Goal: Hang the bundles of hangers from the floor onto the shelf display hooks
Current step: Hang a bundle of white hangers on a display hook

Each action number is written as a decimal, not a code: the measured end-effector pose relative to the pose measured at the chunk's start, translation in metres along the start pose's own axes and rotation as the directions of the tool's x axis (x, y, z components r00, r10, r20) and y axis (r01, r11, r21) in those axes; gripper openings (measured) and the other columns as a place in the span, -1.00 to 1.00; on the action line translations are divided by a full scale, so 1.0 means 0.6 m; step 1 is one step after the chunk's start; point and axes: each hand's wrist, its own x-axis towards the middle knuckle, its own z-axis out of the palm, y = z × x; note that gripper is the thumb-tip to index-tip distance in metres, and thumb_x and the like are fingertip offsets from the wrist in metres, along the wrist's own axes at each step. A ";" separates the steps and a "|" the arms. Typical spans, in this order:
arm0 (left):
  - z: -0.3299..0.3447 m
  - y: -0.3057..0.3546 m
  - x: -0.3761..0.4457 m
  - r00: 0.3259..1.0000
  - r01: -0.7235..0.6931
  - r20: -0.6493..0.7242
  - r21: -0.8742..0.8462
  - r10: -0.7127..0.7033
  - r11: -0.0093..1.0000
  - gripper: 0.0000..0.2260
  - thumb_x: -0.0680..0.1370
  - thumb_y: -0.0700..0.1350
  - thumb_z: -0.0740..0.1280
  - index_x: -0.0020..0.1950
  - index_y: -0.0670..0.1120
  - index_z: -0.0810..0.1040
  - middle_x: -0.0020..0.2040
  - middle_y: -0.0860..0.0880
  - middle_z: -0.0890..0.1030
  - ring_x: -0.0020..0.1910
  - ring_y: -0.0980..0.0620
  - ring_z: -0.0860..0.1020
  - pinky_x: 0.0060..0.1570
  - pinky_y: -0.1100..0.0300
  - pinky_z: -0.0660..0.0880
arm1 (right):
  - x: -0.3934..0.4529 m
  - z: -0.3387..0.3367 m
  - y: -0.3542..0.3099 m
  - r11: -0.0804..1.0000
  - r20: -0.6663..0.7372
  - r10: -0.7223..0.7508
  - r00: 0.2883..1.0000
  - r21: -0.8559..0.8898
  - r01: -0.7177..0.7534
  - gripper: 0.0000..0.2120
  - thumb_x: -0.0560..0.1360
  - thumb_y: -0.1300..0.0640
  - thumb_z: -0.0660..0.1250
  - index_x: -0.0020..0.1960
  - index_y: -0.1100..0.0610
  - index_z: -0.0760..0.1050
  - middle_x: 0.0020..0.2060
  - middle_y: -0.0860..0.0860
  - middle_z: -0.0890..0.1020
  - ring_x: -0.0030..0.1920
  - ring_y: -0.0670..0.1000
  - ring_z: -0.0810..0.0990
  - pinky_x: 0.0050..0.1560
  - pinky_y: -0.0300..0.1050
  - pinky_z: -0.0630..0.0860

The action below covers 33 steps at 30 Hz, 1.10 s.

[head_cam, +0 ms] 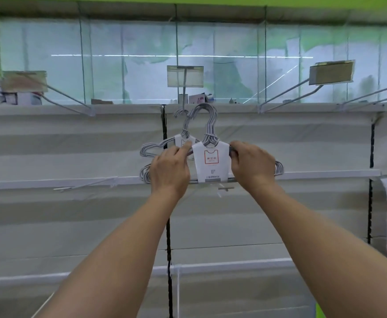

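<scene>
A front bundle of hangers (211,161) is being held up before the shelf, gripped at each shoulder: the left hand (170,172) is pinching its nine o'clock side, the right hand (252,167) is being curled round its three o'clock side. Its long axis is running nine to three, with both hands equally near. Its hook tops are being pointed to twelve o'clock, just beside the centre display hook (183,92), from which a second bundle (171,143) appears already hung.
</scene>
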 end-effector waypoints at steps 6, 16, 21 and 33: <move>0.035 -0.016 0.054 0.996 0.083 -0.013 0.047 -0.083 0.995 -0.61 0.61 -0.22 0.17 0.39 0.09 0.43 0.14 -0.02 0.58 0.02 -0.13 0.51 -0.08 0.11 0.32 | 0.060 0.035 0.005 0.999 0.074 0.020 0.997 0.048 -0.024 -0.78 0.60 0.10 0.13 0.07 0.06 0.55 -0.04 0.10 0.64 -0.05 0.22 0.56 -0.23 -0.12 0.26; 0.085 -0.023 0.131 0.987 0.157 -0.036 0.079 -0.155 0.984 -0.67 0.63 -0.13 0.13 0.37 0.09 0.46 0.26 0.02 0.55 0.18 -0.10 0.46 0.20 0.10 0.31 | 0.120 0.103 0.005 0.975 0.113 0.138 0.984 0.160 -0.155 -0.78 0.58 0.11 0.18 0.09 0.02 0.58 0.02 0.10 0.63 0.04 0.21 0.55 -0.18 -0.12 0.31; 0.101 -0.052 0.164 0.985 0.158 -0.077 0.064 -0.153 0.985 -0.68 0.63 -0.14 0.16 0.35 0.07 0.48 0.21 -0.01 0.58 0.15 -0.10 0.48 0.23 0.10 0.29 | 0.155 0.127 -0.013 0.960 0.122 0.152 0.981 0.216 -0.176 -0.82 0.57 0.10 0.22 0.00 0.07 0.59 0.00 0.10 0.63 0.04 0.20 0.55 -0.21 -0.12 0.30; 0.141 -0.125 0.183 0.981 0.188 -0.061 0.064 -0.184 0.980 -0.69 0.62 -0.16 0.16 0.30 0.08 0.52 0.15 0.00 0.59 0.09 -0.09 0.50 0.18 0.11 0.29 | 0.195 0.188 -0.040 0.960 0.198 0.076 0.977 0.250 -0.125 -0.80 0.59 0.10 0.20 0.02 0.06 0.60 -0.04 0.08 0.64 -0.02 0.15 0.55 -0.23 -0.13 0.31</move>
